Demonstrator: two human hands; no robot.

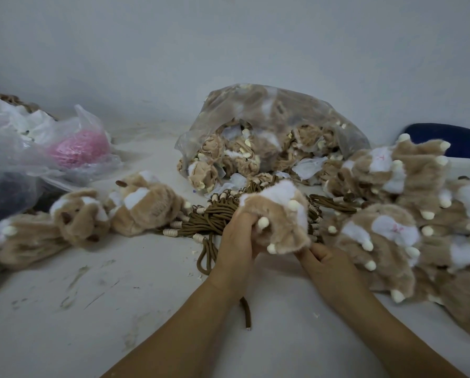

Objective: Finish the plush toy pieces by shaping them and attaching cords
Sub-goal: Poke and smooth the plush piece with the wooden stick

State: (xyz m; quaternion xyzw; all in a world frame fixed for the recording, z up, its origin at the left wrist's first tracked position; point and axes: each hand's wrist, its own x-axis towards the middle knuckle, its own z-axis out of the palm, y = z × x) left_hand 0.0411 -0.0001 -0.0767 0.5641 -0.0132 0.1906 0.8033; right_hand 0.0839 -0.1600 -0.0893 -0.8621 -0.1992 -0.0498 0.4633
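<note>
— Where's the plush piece (278,216)?
— Centre of the frame, just above the cord bundle (217,214). The left hand (236,241) is clenched into its near side and the right hand (326,263) pinches its lower corner, forearms reaching in from below.
— Room to move?
— Bare desk (119,309) lower left; a plush pile (392,227) crowds the right.

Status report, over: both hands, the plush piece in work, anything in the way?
Hands: left hand grips plush piece; right hand pinches its lower edge. Piece held over cord bundle. Right side crowded by plush pile.
</note>
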